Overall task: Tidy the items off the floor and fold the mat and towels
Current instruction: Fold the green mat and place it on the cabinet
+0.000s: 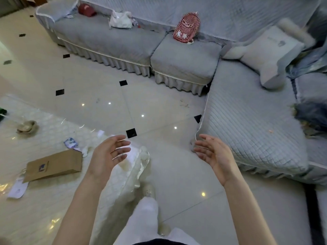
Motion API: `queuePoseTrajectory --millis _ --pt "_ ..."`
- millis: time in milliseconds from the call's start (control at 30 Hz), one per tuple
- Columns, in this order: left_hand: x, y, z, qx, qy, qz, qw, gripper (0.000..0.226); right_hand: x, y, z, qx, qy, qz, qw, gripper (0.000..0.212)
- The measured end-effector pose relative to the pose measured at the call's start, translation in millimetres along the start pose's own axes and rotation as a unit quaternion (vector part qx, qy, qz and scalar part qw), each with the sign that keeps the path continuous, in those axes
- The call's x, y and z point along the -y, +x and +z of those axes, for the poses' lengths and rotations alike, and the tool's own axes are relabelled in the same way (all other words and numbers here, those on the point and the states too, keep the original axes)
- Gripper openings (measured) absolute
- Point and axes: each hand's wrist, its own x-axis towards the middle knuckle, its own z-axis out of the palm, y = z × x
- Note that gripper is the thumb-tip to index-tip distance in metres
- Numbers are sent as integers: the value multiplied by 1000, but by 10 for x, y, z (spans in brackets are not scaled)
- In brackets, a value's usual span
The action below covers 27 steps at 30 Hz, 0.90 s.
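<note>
Both hands, left (109, 154) and right (212, 154), hover spread and empty over the mat (53, 200); soft, limp, likely light, best gripped at its rumpled edge.

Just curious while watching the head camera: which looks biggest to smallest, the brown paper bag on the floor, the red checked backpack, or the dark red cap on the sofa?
1. Brown paper bag, though it lies nearer the camera.
2. Red checked backpack.
3. Dark red cap, clearly smallest, and farthest away.
</note>
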Motion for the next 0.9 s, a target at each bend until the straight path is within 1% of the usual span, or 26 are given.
queuePoseTrajectory --millis 167,333,567,700,800,900 --pt "-237 858 291 18 -5 -19 1000 33 251 757 228 4 18 2 1000 18" --pt "-705 1791 515 42 -31 -27 998 35 697 1532 520 9 101 22 995 22" --pt "-1280 2841 700 66 -47 -27 996 39 1204 2465 861 -10 120 2 993 22" --pt "-1456 3330 714 47 -60 -27 997 37 1460 3007 1024 -5 96 -11 995 21" --pt "-1567 3685 723 16 -66 -29 997 34 1691 3501 1185 3 66 -8 998 21" --pt "-1674 4077 755 -19 -75 -28 997 32 1895 4060 1437 31 30 -1 999 22"
